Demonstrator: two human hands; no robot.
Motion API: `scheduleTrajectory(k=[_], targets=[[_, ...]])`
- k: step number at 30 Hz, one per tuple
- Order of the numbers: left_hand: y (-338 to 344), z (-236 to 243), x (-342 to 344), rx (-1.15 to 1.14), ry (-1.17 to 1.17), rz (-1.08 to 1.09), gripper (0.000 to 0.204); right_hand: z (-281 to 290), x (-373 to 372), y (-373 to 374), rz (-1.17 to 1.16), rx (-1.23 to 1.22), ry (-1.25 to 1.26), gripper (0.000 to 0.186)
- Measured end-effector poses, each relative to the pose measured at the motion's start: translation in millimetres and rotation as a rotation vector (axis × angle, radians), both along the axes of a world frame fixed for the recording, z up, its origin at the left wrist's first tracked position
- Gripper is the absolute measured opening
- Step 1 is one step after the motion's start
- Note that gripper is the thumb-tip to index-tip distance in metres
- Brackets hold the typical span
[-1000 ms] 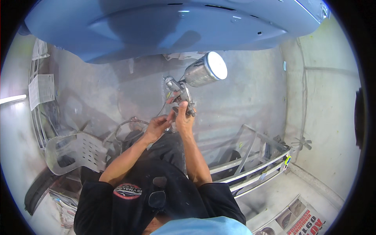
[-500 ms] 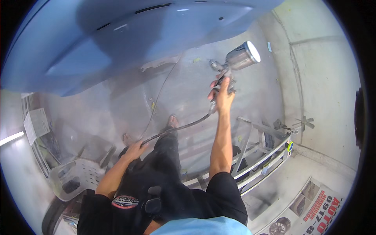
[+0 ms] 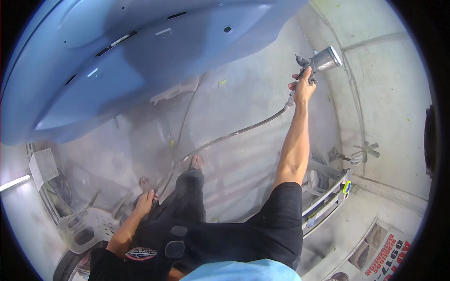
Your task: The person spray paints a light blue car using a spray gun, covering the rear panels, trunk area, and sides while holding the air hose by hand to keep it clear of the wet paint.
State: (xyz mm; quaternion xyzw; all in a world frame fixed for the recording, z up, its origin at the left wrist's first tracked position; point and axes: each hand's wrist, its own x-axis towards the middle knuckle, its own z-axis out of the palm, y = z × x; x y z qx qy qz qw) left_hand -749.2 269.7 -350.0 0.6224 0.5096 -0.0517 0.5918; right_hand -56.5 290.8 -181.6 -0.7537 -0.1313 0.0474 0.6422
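My right hand is closed around the grip of a spray gun, a metal one with a cylindrical cup on it, held out at arm's length to the far right. A dark air hose hangs from the gun's handle and curves back toward my left hand. Low by my left leg, that hand is closed on the hose; its fingertips are partly hidden. A large blue car body panel with slots and holes fills the upper left, its right edge short of the gun.
A metal rack stands beside my right arm, near a pale wall with a small fan. At lower left are a perforated plastic basket and a sheet of paper. A printed banner lies lower right.
My right hand has carried the spray gun farther right and slightly away, straightening the arm and drawing out the hose. My left hand has moved lower and left. The panel appears shifted left and nearer.
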Motion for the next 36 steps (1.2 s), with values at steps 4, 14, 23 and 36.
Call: scheduleTrajectory(k=[4,14,23,36], targets=[[2.6,-7.4,-29.9,0.107,0.168,0.133,0.050,-27.9,-25.3,-3.4,-0.062,-0.105,-0.049,0.047],[43.7,3.5,-167.2,0.337,0.126,0.064,0.046,-104.6,-321.9,-15.9,0.288,-0.039,-0.239,0.030],[61.2,2.7,-296.8,0.476,0.193,0.177,0.044,-148.8,-585.1,41.3,0.562,0.028,-0.526,0.032],[23.6,-14.5,-358.0,0.314,0.240,0.491,0.051,-173.5,-772.7,138.0,1.037,0.079,-0.240,0.043]])
